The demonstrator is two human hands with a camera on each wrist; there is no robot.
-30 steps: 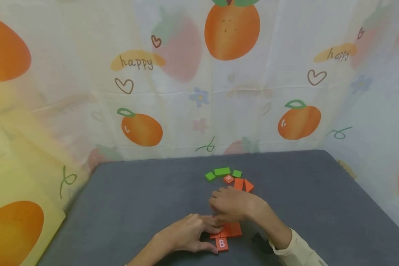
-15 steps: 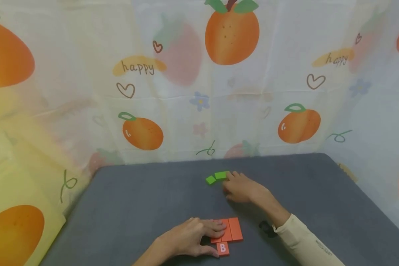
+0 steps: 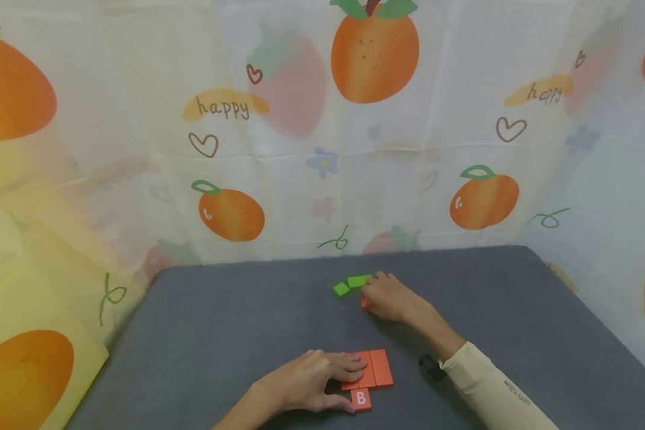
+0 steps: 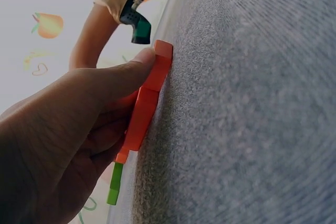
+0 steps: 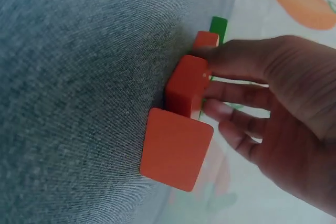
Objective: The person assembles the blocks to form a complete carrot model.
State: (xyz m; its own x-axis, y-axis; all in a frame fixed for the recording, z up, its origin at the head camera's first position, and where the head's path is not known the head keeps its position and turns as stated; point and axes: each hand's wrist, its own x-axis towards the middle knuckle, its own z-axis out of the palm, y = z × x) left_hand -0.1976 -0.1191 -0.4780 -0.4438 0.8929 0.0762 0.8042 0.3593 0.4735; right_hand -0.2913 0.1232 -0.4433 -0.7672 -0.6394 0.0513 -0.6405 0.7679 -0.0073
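My left hand lies with its fingers over a row of flat orange blocks at the front of the table. Its thumb reaches the orange block marked B. Farther back, my right hand has thumb and fingers at a small orange block, mostly covered in the head view. The right wrist view shows the thumb against this small block; a larger orange block and a square-faced orange piece stand nearer. Two green blocks lie left of the right hand.
The grey tabletop ends at a fruit-printed cloth hung behind it. A black wrist camera hangs below the right cuff. On the left, yellow-tinted cloth borders the table.
My right hand has moved from beside the left hand to the blocks at the back, covering several. An orange block edge now shows under its fingers. The left fingers have spread flatter over the front blocks.
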